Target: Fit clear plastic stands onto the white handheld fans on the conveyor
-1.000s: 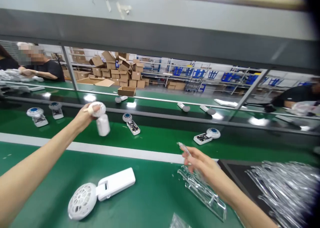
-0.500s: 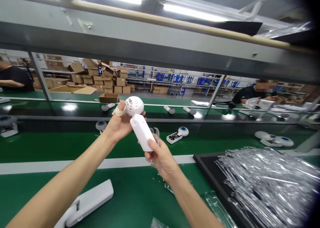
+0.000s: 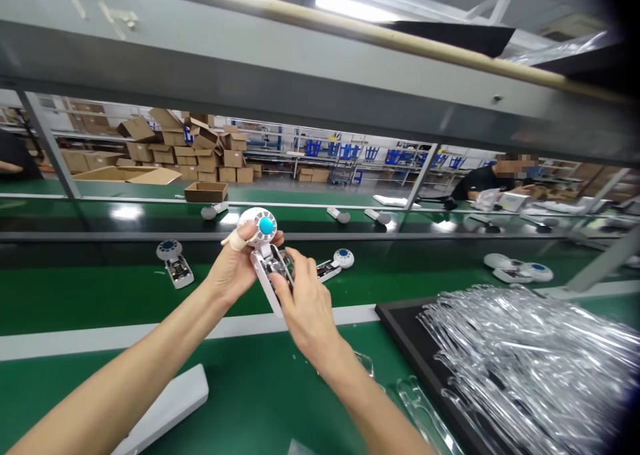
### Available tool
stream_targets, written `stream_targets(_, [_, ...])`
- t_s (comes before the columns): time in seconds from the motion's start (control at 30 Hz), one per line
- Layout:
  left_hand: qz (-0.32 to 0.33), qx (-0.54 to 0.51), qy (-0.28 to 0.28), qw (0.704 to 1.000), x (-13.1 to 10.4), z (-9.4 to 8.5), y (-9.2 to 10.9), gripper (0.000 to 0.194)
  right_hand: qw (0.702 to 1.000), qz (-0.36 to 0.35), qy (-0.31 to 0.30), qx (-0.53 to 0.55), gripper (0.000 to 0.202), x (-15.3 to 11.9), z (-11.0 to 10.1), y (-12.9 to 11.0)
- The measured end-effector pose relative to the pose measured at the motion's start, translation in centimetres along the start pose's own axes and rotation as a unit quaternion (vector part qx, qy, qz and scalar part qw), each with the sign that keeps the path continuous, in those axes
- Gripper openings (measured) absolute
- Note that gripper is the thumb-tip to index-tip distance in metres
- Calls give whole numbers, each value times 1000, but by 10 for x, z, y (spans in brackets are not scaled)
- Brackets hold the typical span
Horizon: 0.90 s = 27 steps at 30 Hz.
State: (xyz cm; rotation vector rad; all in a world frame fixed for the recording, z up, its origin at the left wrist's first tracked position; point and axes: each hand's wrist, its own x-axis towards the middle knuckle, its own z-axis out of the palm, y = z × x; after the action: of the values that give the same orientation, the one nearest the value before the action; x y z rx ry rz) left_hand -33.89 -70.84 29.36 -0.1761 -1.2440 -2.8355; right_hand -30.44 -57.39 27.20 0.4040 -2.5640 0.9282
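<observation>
A small white handheld fan [image 3: 267, 224] with a blue centre and an opened handle is held up over the green bench. My left hand [image 3: 237, 262] grips it at the round head, thumb on the rim; a pale wrap covers that thumb. The fingers of my right hand [image 3: 305, 302] are closed round the open handle, where circuit parts show. Part of a clear plastic piece shows by my right fingers. Below my left forearm lies a larger white device [image 3: 173, 402] on the bench.
Clear plastic pieces [image 3: 530, 355] are heaped on a black tray [image 3: 400, 328] at the right. Opened fans [image 3: 179, 272] lie on the green belt [image 3: 100, 275]. Cardboard boxes [image 3: 195, 158] are stacked behind. A person [image 3: 483, 180] sits across at the right. A grey beam crosses above.
The fan has been turned over, so its blue centre and open handle now face me. My right hand has shifted its grip on the handle. The belt's fans have moved left and the view has shifted.
</observation>
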Motion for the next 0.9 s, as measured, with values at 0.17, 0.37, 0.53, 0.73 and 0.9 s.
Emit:
stream_targets(0.17, [-13,35,-31,999,-9,8,-4,39,997,1,78,-6,48,1,23,-13])
stream_targets(0.37, [48,39,-7,998,-5,6,4,35,996,15,-39,79,57,-5,26,-1])
stream_targets(0.53, [17,167,-3,986,-9,-1,-3,45,994,-28,-57,92,57,-4,16,10])
stream_targets(0.73, [12,288,60,956,-12,-5,-10,48,983,47,33,176,46,12,27,18])
stream_targets(0.9, [118,264,72,954,-17,11,-20,43,927,186,103,310,51,41,39,25])
